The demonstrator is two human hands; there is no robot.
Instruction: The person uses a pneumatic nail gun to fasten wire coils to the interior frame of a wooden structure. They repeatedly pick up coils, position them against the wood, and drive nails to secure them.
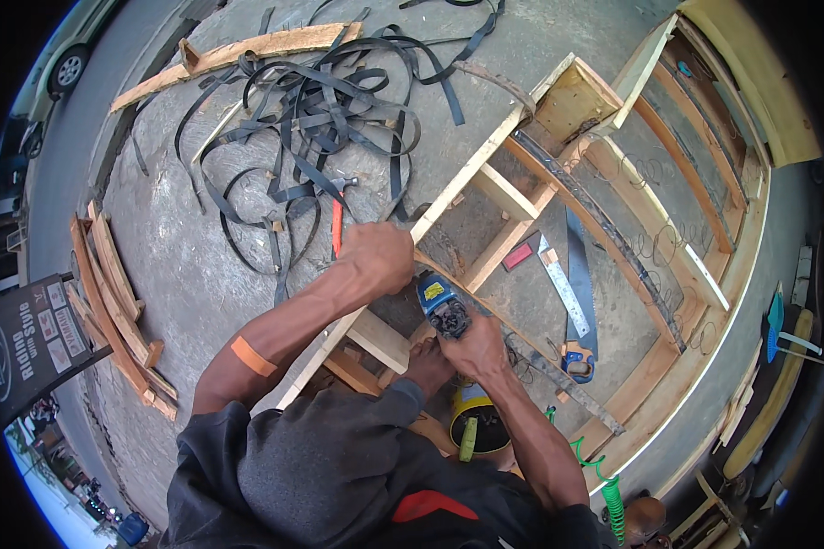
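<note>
A long wooden frame (471,183) with cross rails and curved slats lies before me on the concrete. My left hand (382,256) is closed over its near left rail, where a curved slat meets it; the fingertips are hidden beneath. In my right hand (476,348) is a blue and black air stapler (443,306), its nose pointed down at the frame near that slat. My fingers wrap its grip, partly out of sight. Inside the frame lie a handsaw (580,293), a metal square (564,291) and a small red box (521,252). A hammer (337,220) rests left of the frame.
Tangled black straps (330,119) spread over the ground ahead, beside a nailed board (247,53). Curved wooden pieces (114,302) are stacked at left. A yellow and black bucket (471,403) stands near my foot (428,368). A green coiled hose (613,503) runs lower right. Wire springs (650,242) stick up.
</note>
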